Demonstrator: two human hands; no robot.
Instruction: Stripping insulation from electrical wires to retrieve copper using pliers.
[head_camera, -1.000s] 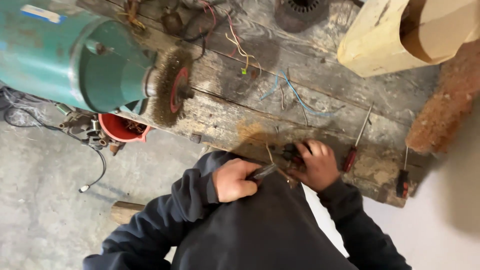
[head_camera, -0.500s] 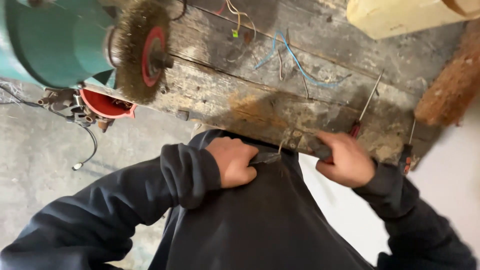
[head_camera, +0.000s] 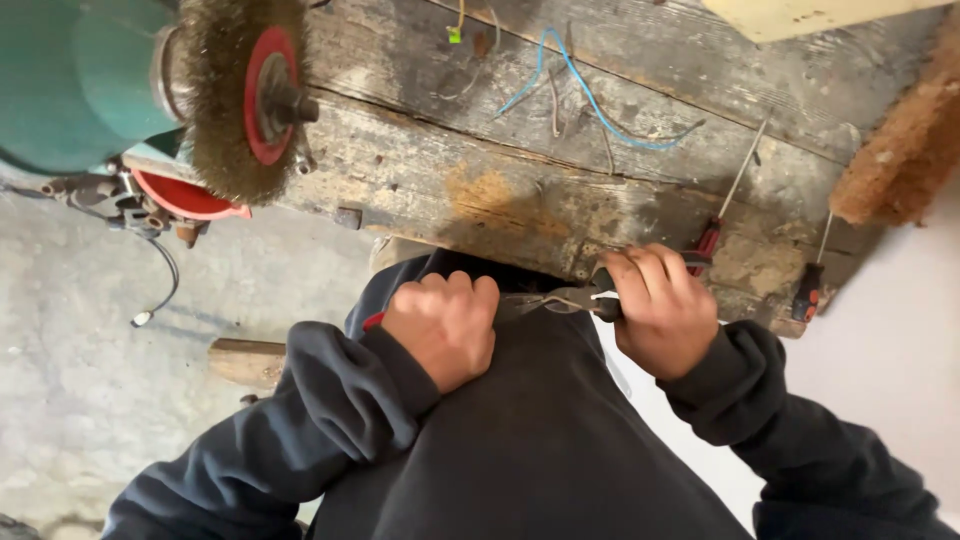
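Note:
My left hand (head_camera: 445, 325) is closed in a fist around a pair of pliers (head_camera: 555, 298). A bit of red handle shows at the wrist side, and the metal jaws point right. My right hand (head_camera: 660, 310) grips a small dark part (head_camera: 603, 296) with a thin white wire, held right at the plier jaws. Both hands are close to my chest, just off the front edge of the worn wooden bench (head_camera: 480, 190). My dark sleeves hide most of what is held.
A wire brush wheel (head_camera: 240, 95) on a green bench grinder (head_camera: 85, 80) overhangs the bench's left end, with a red bowl (head_camera: 180, 198) below it. Two red-handled screwdrivers (head_camera: 725, 205) (head_camera: 812, 278) and loose blue wires (head_camera: 590, 95) lie on the bench. A wood block (head_camera: 245, 360) lies on the concrete floor.
The view has dropped closer to the bench and hands. My hands have drawn back from the bench edge toward my chest, the right hand staying closed on the dark part.

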